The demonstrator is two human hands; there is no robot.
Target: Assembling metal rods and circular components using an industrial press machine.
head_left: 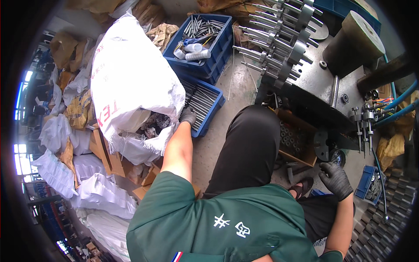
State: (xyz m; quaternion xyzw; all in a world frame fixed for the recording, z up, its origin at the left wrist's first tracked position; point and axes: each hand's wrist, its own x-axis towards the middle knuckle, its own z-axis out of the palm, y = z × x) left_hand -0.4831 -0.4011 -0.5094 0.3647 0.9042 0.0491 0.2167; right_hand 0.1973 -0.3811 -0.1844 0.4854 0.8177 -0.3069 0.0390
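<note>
My left hand (188, 116), in a dark grey glove, reaches to the near left side of a blue crate (214, 114) filled with long thin metal shafts (203, 101). Its fingertips are at the shafts, too small and dark to show whether they grip one. Beside that hand bulges a large white woven sack (135, 74), its torn mouth showing dark and light rags or gloves. My right hand (336, 179), also gloved, is held above my right leg at the right, fingers loosely bent and apart, with nothing seen in it. A round dark metal flange (321, 146) is the part nearest to it.
Another blue crate (220, 56) holds metal pins and white rolls. At upper right, a steel workbench (312, 83) carries a rack of shafts with collars (286, 48) and a heavy cylinder (355, 43). Below it sits a box of rings (292, 137). White sacks (98, 196) pile at the left.
</note>
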